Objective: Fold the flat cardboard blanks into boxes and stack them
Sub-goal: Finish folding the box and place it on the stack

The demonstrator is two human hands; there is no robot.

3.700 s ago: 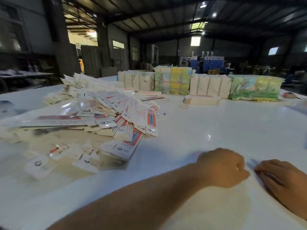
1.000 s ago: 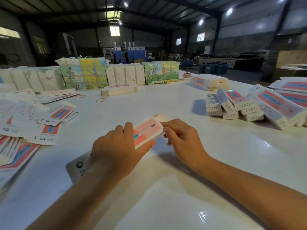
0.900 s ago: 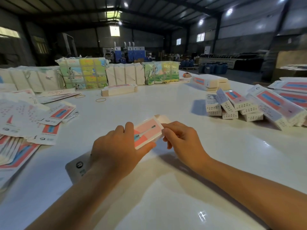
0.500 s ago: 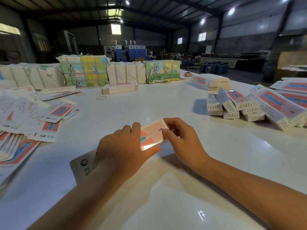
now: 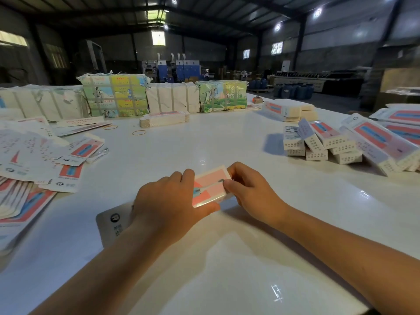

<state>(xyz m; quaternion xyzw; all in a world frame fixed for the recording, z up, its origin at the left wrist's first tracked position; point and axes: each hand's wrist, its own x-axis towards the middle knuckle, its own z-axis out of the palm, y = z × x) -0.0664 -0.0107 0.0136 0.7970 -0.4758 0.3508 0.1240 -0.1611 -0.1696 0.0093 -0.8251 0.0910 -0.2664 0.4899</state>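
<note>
Both hands are working one box (image 5: 210,186) right in the middle of the white surface (image 5: 227,269), close in front of the person. The left hand (image 5: 172,201) is wrapping over the near end of it, fingers curled across the top and thumb running under the front edge, so it is gripping the box. The right hand (image 5: 247,189) is pinching the far end, fingertips (image 5: 227,183) pressing on the pink printed face, the rest of its fingers curled round the end where the flap would be; that flap is hidden, so whether it is tucked in I cannot tell.

What could go wrong here? If the right hand is pressing too hard on that thin card, the panel could be buckling instead of the flap sliding home. If the left hand is loosening, the box could be skewing or collapsing flat again. A grey tab (image 5: 113,221) is poking out behind the left wrist and could be catching on the surface.

Both forearms are reaching in low from the near edge, converging on the box. Loose flat blanks (image 5: 45,155) are lying spread at the left, and the folded boxes (image 5: 329,142) are piling up well apart at the right.
</note>
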